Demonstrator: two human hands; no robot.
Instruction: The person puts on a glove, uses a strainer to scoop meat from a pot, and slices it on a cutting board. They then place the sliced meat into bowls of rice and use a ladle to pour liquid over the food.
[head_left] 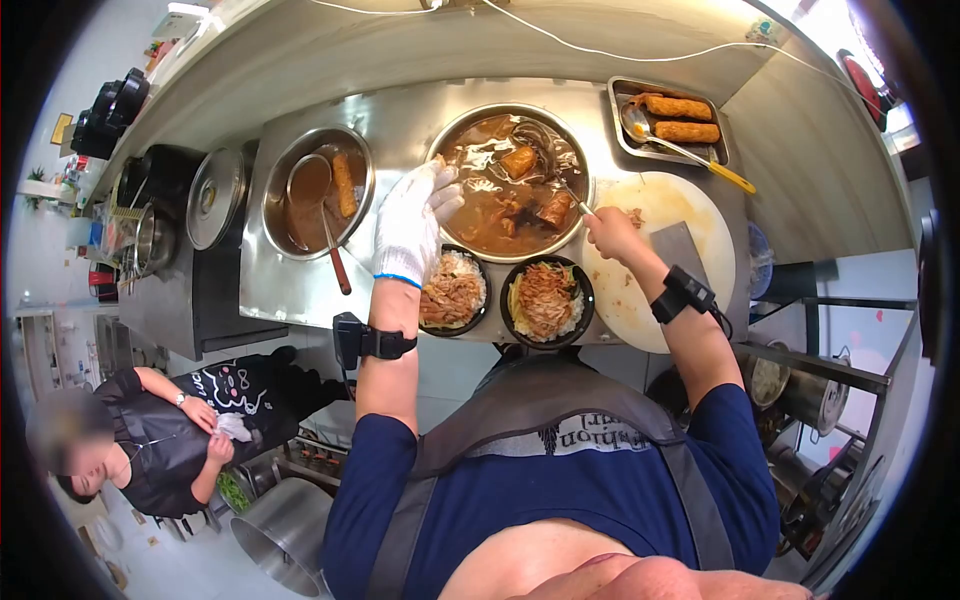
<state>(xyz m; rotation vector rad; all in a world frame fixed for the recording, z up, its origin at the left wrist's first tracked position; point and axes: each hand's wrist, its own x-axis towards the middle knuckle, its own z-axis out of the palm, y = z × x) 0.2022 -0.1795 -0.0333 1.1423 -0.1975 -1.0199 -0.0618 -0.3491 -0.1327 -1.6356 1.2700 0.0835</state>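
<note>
My left hand (418, 208), in a white knit glove with a blue cuff, hovers by the left rim of a wide metal pot (437, 152), fingers stretched and partly apart, with nothing visible in it. Brown broth and dark chunks of food (518, 160) fill the pot. My bare right hand (612, 232) is closed round the handle of a metal utensil (584, 207) at the pot's right side; its head is hidden among the chunks. Two black bowls of rice topped with shredded meat (546, 300) stand in front of the pot, the left one (455, 290) partly under my gloved hand.
A cleaver (680, 256) lies on a round white cutting board (625, 300). Behind it sits a tray (622, 150) with browned rolls and a yellow-handled spoon (690, 152). To the left is a sauce pot (365, 190) holding a ladle (328, 235). Another person (160, 430) stands at lower left.
</note>
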